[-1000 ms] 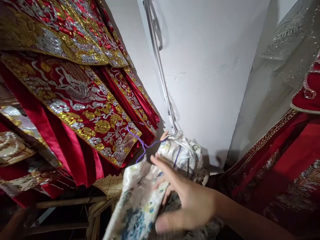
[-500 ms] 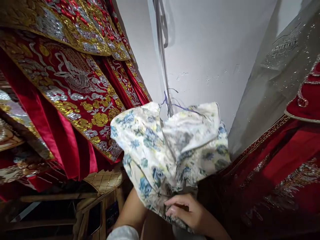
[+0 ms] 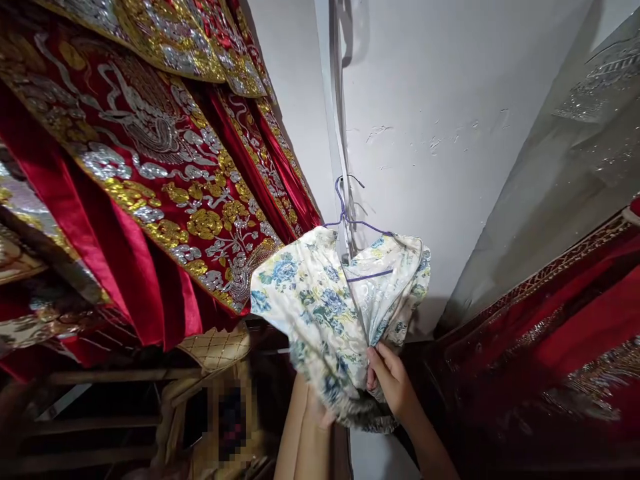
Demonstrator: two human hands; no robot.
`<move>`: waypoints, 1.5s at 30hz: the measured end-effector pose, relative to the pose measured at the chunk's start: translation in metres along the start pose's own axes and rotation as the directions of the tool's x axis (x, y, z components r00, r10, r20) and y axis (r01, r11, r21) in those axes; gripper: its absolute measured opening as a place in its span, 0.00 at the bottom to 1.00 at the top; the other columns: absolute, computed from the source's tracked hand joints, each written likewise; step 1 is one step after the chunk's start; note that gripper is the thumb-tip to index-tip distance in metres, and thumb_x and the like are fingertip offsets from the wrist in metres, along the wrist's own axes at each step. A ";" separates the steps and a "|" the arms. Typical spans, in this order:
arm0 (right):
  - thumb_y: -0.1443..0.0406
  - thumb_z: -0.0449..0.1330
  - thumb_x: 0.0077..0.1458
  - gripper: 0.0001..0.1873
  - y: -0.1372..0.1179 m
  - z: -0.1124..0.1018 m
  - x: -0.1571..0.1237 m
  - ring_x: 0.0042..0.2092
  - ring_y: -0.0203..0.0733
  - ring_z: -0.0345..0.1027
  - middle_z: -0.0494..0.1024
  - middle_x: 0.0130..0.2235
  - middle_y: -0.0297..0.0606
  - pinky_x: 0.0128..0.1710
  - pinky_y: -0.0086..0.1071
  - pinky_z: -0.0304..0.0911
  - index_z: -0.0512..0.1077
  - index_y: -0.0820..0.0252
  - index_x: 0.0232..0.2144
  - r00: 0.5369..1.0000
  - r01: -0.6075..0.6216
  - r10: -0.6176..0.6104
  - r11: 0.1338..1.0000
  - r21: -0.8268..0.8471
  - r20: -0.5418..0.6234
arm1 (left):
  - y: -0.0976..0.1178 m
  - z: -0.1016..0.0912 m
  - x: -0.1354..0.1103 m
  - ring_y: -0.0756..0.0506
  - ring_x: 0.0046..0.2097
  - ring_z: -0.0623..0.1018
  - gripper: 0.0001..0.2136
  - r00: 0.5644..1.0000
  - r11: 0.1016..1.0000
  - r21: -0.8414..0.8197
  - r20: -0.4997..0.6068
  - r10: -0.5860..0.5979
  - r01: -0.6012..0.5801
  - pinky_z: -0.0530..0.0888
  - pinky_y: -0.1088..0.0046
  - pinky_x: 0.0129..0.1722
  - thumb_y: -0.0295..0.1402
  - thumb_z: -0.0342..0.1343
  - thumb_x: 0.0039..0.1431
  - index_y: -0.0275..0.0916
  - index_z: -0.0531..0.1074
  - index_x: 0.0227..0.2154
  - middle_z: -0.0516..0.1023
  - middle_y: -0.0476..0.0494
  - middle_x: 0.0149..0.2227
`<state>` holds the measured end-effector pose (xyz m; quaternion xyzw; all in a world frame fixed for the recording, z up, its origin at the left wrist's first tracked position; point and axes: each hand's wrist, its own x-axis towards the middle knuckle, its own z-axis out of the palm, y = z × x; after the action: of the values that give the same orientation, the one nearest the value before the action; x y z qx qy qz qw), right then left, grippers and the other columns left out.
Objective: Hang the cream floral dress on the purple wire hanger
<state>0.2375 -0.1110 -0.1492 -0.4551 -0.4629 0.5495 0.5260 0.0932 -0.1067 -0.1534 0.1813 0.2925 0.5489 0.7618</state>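
A cream floral blouse (image 3: 320, 313) with blue roses and a gathered hem hangs on a purple wire hanger (image 3: 367, 227). Its neckline falls open, and the hanger's lower bar shows inside. My right hand (image 3: 390, 380) pinches the front edge of the blouse below the neckline, between thumb and fingers. My left hand (image 3: 323, 412) is low at the blouse's left side, by the hem. The cloth and motion blur mostly hide its fingers, so their grip cannot be made out.
Red garments with gold and silver embroidery (image 3: 200, 167) hang on the left. A wooden chair (image 3: 170, 413) stands below them. On the right are a sheer sequinned veil-like cloth (image 3: 540, 167) and a red beaded garment (image 3: 565, 320). A metal pole (image 3: 337, 120) runs down the white wall (image 3: 425, 80).
My right hand has gone up from the hem and now pinches the blouse's front edge. The blouse hangs straighter, with more of the hanger showing. My left hand has shifted right.
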 end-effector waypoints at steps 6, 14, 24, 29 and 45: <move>0.36 0.55 0.58 0.30 0.003 -0.007 0.005 0.23 0.37 0.59 0.64 0.20 0.28 0.26 0.33 0.56 0.62 0.54 0.26 0.999 -0.021 0.025 0.994 -0.111 0.030 | -0.020 -0.008 0.002 0.28 0.53 0.81 0.26 0.998 0.964 0.259 -0.010 0.060 -0.055 0.80 0.50 0.50 0.50 0.73 0.39 0.51 0.81 0.45 0.84 0.38 0.47; 0.48 0.59 0.60 0.24 -0.002 -0.017 0.007 0.22 0.35 0.56 0.64 0.19 0.28 0.24 0.31 0.53 0.61 0.54 0.21 0.994 0.021 -0.028 0.997 -0.070 -0.105 | -0.017 0.010 -0.014 0.32 0.53 0.81 0.31 0.975 0.889 0.403 0.046 0.215 -0.215 0.76 0.56 0.57 0.39 0.77 0.37 0.44 0.78 0.48 0.83 0.38 0.49; 0.54 0.65 0.50 0.17 -0.010 -0.023 -0.001 0.19 0.32 0.56 0.66 0.16 0.30 0.21 0.28 0.52 0.71 0.59 0.19 0.973 -0.068 0.109 0.977 0.202 -0.204 | -0.027 0.016 -0.005 0.33 0.49 0.83 0.21 0.841 0.720 0.627 -0.184 0.508 -0.298 0.78 0.56 0.53 0.42 0.72 0.46 0.33 0.79 0.40 0.85 0.33 0.43; 0.54 0.66 0.49 0.17 -0.016 -0.020 -0.005 0.20 0.32 0.55 0.66 0.17 0.30 0.21 0.28 0.51 0.72 0.59 0.19 0.970 -0.053 0.105 0.971 0.233 -0.218 | -0.022 0.001 -0.005 0.36 0.51 0.81 0.25 0.722 0.612 0.670 -0.162 0.673 -0.420 0.77 0.60 0.51 0.41 0.70 0.51 0.36 0.74 0.49 0.81 0.32 0.49; 0.53 0.60 0.60 0.19 -0.025 -0.011 -0.015 0.22 0.34 0.59 0.68 0.18 0.30 0.26 0.30 0.55 0.73 0.59 0.24 0.995 0.081 -0.071 0.984 -0.161 0.068 | -0.046 0.023 0.003 0.44 0.43 0.79 0.14 0.797 0.529 0.693 0.112 0.593 -0.490 0.75 0.68 0.46 0.35 0.61 0.61 0.40 0.74 0.48 0.78 0.42 0.41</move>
<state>0.2526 -0.1251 -0.1264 -0.4614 -0.5395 0.5031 0.4928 0.1426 -0.1179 -0.1645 0.4954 0.4558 0.6183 0.4056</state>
